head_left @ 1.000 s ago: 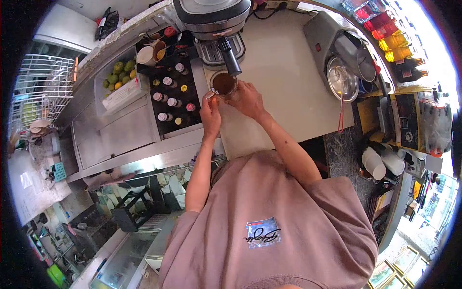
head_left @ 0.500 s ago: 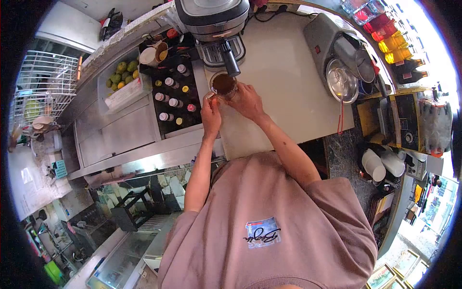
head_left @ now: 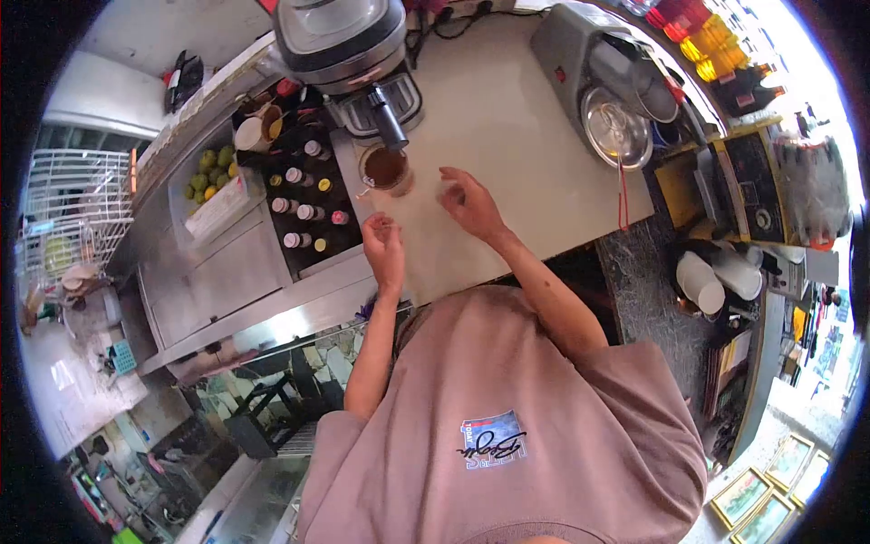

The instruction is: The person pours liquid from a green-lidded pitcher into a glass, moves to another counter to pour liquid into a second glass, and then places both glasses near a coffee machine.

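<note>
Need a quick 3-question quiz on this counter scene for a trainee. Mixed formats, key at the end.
1. Multiple choice: which of these is nearest the cup of brown liquid?
A) the fruit tub
B) the coffee machine
C) the metal bowl with the red cord

2. True or false: the person's right hand is gripping the cup.

3. Fill in the blank: the clear tub beside the bottles holds green and yellow ____.

Key: 1. B; 2. false, the hand is apart from it; 3. fruit
</note>
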Action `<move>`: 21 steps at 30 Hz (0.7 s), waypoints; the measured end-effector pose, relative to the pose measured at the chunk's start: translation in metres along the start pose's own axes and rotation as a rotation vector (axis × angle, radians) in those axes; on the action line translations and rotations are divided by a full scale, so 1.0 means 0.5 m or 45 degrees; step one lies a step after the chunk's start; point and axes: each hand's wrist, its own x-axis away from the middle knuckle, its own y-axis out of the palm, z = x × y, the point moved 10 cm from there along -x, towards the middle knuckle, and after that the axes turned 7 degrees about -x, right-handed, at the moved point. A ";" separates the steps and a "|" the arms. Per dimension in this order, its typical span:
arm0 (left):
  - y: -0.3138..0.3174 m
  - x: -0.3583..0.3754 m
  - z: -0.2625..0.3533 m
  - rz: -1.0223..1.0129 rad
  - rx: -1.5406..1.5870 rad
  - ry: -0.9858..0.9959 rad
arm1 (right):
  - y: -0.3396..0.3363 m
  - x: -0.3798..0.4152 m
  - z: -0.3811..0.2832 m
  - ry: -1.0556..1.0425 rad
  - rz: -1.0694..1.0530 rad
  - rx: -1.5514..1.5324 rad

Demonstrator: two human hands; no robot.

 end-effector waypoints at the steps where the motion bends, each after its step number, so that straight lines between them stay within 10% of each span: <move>1: 0.014 0.010 -0.002 -0.065 0.022 0.043 | -0.023 0.022 0.013 0.004 0.022 0.003; 21: 0.496 0.326 0.206 -1.144 -0.288 0.415 | -0.559 0.657 0.136 0.569 0.936 -0.097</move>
